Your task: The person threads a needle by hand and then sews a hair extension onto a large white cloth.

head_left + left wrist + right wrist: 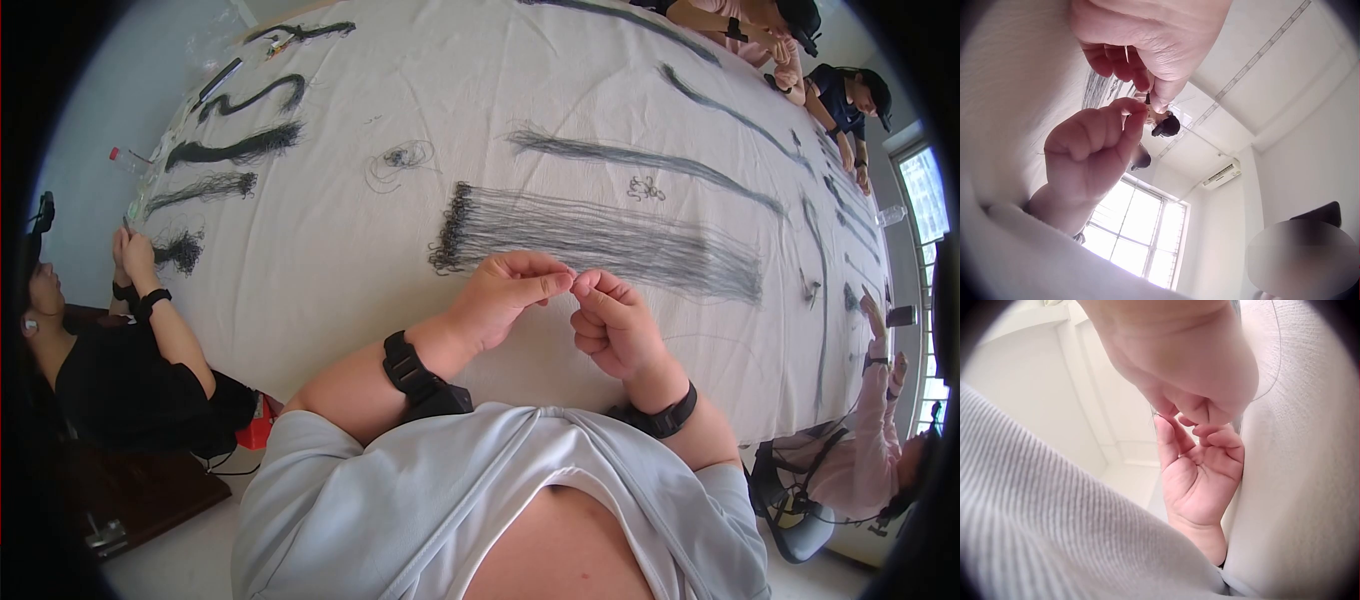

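My left hand and right hand meet fingertip to fingertip, low in front of my chest. Thumb and forefinger of each pinch a fine dark strand of hair, mostly hidden by the fingers. In the right wrist view a thin dark strand curves away beside the right hand. A small dark bit shows between the fingertips in the left wrist view. Just beyond my hands, a wide row of dark hair strands lies on the white cloth, with knotted, curly ends at its left.
Farther out on the cloth lie a long hair bundle, a little pile of curled bits and a loose tangle. Several dark bundles lie at left. People sit around the table, one at left.
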Demonstrator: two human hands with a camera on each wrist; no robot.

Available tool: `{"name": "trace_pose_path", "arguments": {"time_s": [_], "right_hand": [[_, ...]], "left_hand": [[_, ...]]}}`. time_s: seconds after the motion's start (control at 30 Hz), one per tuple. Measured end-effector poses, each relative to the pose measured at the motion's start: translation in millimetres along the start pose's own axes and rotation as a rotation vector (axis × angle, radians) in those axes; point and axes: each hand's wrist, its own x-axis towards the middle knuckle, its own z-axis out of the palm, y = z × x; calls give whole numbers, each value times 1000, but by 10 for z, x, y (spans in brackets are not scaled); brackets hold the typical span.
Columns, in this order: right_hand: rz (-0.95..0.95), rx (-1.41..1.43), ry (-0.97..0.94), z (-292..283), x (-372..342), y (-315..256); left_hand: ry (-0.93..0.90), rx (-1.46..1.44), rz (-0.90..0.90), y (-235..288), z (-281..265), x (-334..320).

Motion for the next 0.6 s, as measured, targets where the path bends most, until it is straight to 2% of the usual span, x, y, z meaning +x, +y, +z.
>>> {"name": "trace_pose_path", "arguments": {"time_s": [0.17, 0.6], "right_hand": [[4, -13, -11, -5, -2, -1], [9, -82, -54, 14, -15, 27]], "left_hand": [[15, -17, -16, 12, 10, 3], [-78, -1, -8, 27, 39, -21]]}}
